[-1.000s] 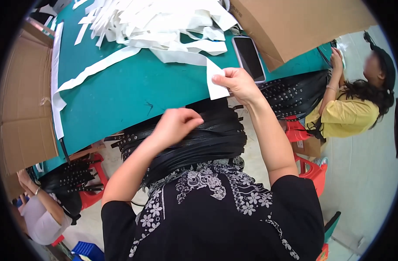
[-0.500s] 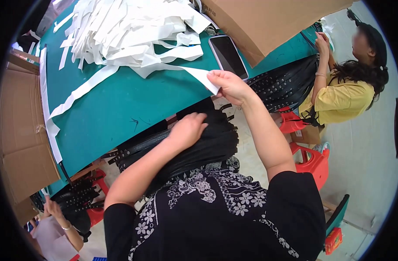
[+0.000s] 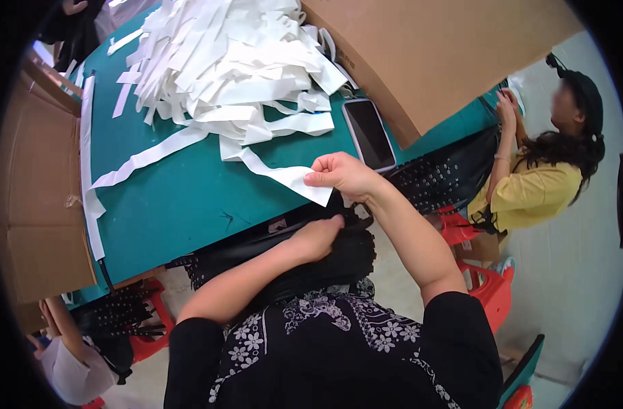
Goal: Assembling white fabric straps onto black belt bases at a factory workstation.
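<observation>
In my right hand [image 3: 345,176] the end of a white fabric strip [image 3: 277,178] is pinched between thumb and fingers. The strip runs back to a large tangled pile of white strips [image 3: 230,61] on the green table. Lower and to the left, my left hand [image 3: 316,240] lies on a bundle of black belts [image 3: 284,276] with metal eyelets across my lap. Its fingers are curled on the bundle's right part, close below the right hand; the belt in them is partly hidden.
A phone [image 3: 369,135] lies beside a large cardboard box [image 3: 448,61] on the green table [image 3: 168,204]. Another carton [image 3: 42,198] stands left. A person in yellow [image 3: 529,184] works at right near red stools [image 3: 487,300]; another person [image 3: 76,368] sits lower left.
My right hand has drawn the strip end down toward the table's near edge. My left hand has slid right along the belts, and its fingers have curled. The view has shifted slightly.
</observation>
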The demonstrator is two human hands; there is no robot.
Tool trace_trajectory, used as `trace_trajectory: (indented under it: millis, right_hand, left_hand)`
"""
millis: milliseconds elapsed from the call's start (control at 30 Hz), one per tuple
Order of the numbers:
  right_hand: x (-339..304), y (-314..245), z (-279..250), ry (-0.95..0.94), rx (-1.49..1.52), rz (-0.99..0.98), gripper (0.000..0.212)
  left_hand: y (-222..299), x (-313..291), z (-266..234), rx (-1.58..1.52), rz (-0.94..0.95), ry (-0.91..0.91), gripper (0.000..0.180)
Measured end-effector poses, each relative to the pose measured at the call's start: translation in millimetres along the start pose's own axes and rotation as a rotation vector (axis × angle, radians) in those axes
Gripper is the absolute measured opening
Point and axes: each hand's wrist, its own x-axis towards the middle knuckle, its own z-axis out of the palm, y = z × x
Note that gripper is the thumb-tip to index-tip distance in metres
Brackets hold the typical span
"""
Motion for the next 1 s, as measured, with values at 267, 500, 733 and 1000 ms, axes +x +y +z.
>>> trace_trajectory:
  millis: [267,500,733,1000]
  right_hand:
    - [21,1,46,0.04,0.499,-0.089,0.015]
    - [-11,40,94,-0.492,0.592,0.334,0.033]
    - [11,46,145,-0.337,0.861,0.152,0.028]
    - [-21,32,177,-0.511,0.086,-0.125,0.031]
  left_hand:
    - [-53,-200,-27,-1.2,-0.349,0.621,0.024]
    - [-37,-255,-13,-1.206,-0.193,0.969,0.009]
    - [-47,-251,-43,-0.905,-0.303,-0.046,0.016]
    - [-42,-152,-74,-1.596,-0.343,0.351,0.027]
